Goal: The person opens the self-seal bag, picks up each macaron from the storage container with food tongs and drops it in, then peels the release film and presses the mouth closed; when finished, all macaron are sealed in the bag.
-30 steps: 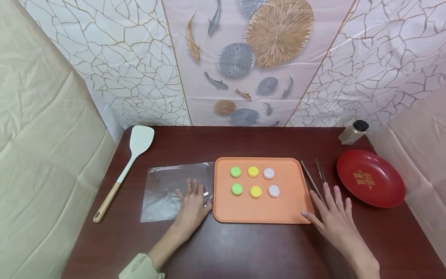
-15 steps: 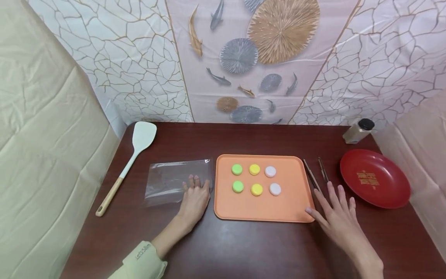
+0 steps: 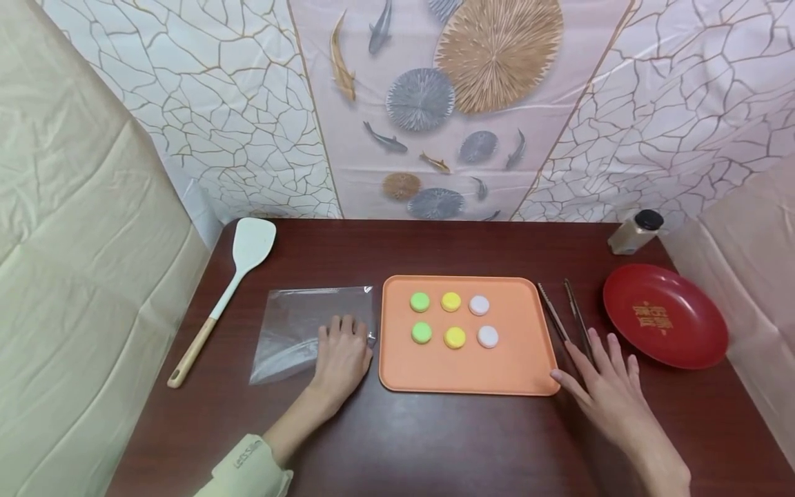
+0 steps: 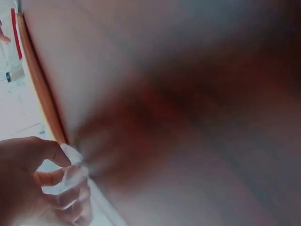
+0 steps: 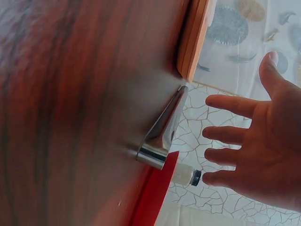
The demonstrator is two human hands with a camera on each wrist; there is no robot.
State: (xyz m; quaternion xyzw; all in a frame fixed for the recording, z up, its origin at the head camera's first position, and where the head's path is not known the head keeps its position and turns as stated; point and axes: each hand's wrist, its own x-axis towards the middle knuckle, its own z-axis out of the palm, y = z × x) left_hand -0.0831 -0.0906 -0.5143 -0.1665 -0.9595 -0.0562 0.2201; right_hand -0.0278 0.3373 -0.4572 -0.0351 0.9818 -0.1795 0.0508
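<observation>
A clear plastic bag lies flat on the table left of the orange tray. My left hand is at its right side; in the left wrist view the thumb and curled fingers pinch the bag's edge. On the tray sit two rows of macarons: green, yellow and pale lilac. Right of the tray lie metal tongs, their tips pointing away from me. Over their near end my right hand is spread, fingers straight and apart, holding nothing.
A red oval plate with gold characters stands at the right, a black-capped jar behind it. Far left lies a white spatula with a wooden handle. Patterned cloth hangs behind the table.
My left hand's fingers have curled in at the bag's right side, and the bag has shifted slightly under them. My right hand stays spread over the tongs, slightly lower.
</observation>
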